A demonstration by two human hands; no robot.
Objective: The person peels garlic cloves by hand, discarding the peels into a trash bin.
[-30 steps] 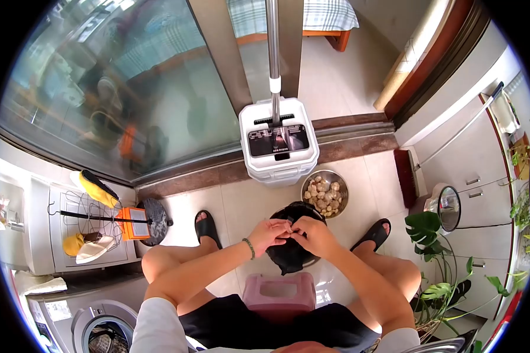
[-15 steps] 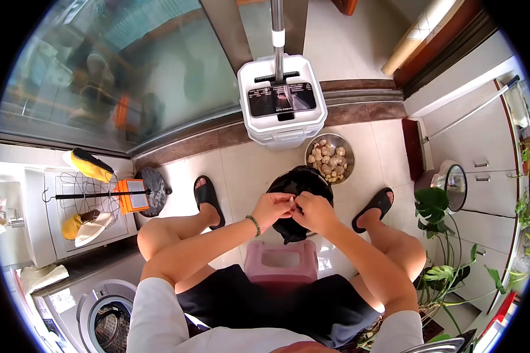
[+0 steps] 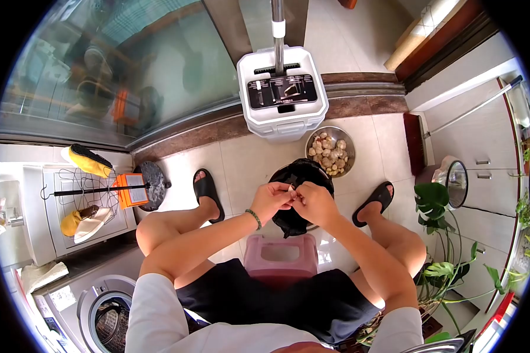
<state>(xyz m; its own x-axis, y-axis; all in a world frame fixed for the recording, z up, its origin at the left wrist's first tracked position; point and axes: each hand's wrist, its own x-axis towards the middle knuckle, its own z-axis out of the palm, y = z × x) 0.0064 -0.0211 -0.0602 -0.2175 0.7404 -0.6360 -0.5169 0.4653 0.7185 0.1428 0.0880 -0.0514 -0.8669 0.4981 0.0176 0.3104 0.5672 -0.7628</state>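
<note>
My left hand (image 3: pixel 272 201), with a green beaded bracelet at the wrist, pinches a small pale garlic clove (image 3: pixel 291 187) at the fingertips. Pressed up against it, my right hand (image 3: pixel 314 203) has its thumb and fingers closed on the same clove. Both hands are over a bin lined with a black plastic bag (image 3: pixel 300 169); they cover part of its opening. Just beyond the bin, a steel bowl (image 3: pixel 351 160) on the floor holds several garlic bulbs (image 3: pixel 330 150) and loose cloves.
A pink plastic stool (image 3: pixel 281 240) stands between my legs. Behind the bin is a white mop bucket (image 3: pixel 282 126) with an upright handle. A washing machine (image 3: pixel 107 317) and a wire rack (image 3: pixel 88 188) are on the left. A leafy plant (image 3: pixel 434 203) and cabinets (image 3: pixel 483 194) are on the right.
The hands have shifted slightly, and the fingertips have turned a little around the clove, which now shows more between them. The bowl and bin stay in place.
</note>
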